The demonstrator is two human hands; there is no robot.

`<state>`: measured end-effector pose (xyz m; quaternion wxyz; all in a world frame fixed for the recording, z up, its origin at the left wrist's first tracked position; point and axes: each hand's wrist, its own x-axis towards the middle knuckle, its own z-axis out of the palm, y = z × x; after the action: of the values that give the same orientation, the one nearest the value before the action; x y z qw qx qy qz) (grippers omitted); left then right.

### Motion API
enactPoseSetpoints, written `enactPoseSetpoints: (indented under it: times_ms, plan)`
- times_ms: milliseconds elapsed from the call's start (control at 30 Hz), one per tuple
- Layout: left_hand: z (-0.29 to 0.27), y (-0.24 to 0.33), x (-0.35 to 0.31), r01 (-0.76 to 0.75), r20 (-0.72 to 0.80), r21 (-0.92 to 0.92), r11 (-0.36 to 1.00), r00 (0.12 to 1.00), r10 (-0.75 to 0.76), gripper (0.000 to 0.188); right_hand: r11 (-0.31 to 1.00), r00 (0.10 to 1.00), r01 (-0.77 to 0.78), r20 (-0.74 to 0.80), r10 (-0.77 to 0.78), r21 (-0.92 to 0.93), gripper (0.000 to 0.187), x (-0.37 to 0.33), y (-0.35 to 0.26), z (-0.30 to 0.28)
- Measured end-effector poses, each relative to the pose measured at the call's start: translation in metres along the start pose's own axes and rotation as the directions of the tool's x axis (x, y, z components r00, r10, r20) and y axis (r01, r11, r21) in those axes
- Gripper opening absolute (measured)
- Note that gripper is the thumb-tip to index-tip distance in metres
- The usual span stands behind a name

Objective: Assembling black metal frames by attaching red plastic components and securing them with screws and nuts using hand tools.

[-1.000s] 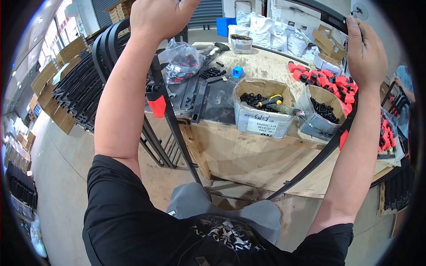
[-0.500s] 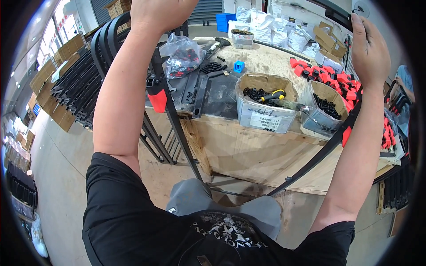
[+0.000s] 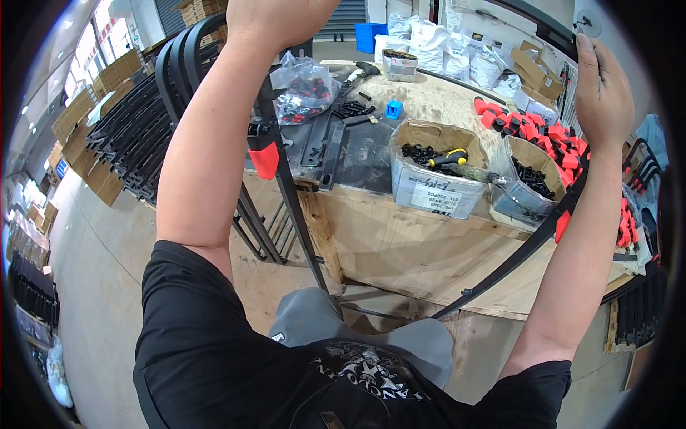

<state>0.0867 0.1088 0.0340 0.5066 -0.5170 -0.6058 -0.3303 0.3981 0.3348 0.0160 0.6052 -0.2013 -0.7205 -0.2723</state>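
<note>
A tall black metal frame (image 3: 493,275) with red plastic pieces on its two uprights stands before me, its legs on either side of my knees. My right hand (image 3: 604,93) is raised at the frame's upper right corner, thumb up along it and fingers curled round it. My left hand (image 3: 279,21) is lifted to the upper edge of the view beside the left upright (image 3: 286,186); its fingers are cut off. On that upright sits one red piece (image 3: 264,161); another red piece (image 3: 562,227) shows on the right side, partly behind my forearm.
Behind the frame is a wooden workbench (image 3: 400,247) with two cartons of black bolts (image 3: 437,193) (image 3: 525,200), a yellow-and-black screwdriver (image 3: 451,159), a blue block (image 3: 394,109), a bag of red parts (image 3: 304,89) and a power drill (image 3: 364,70). Red-and-black parts (image 3: 536,136) lie heaped right; black frames (image 3: 132,143) are stacked left.
The whole view has shifted slightly, so the bench and its contents sit a little further right and lower. Both hands stay raised at the frame with little movement of their own.
</note>
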Motion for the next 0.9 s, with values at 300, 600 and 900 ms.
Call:
enactPoseSetpoints:
  times_ms: [300, 600, 900]
  plan:
    - [-0.0018, 0.0001, -0.0003, 0.01, 0.016, 0.003, 1.0, 1.0, -0.01, 0.061, 1.0, 0.999, -0.017, 0.028, 0.016, 0.022, 0.043, 0.0002, -0.0018, -0.0001]
    - [-0.002, 0.0005, -0.0004, 0.021, 0.023, 0.005, 1.0, 1.0, -0.021, 0.06, 1.0, 0.998, -0.018, 0.056, 0.016, 0.026, 0.043, 0.0009, -0.0032, -0.0021]
    - [-0.001, 0.0015, -0.0009, 0.03, 0.015, -0.007, 1.0, 0.999, -0.03, 0.059, 1.0, 0.998, -0.026, 0.065, 0.025, 0.012, 0.043, 0.0019, -0.0041, -0.0012]
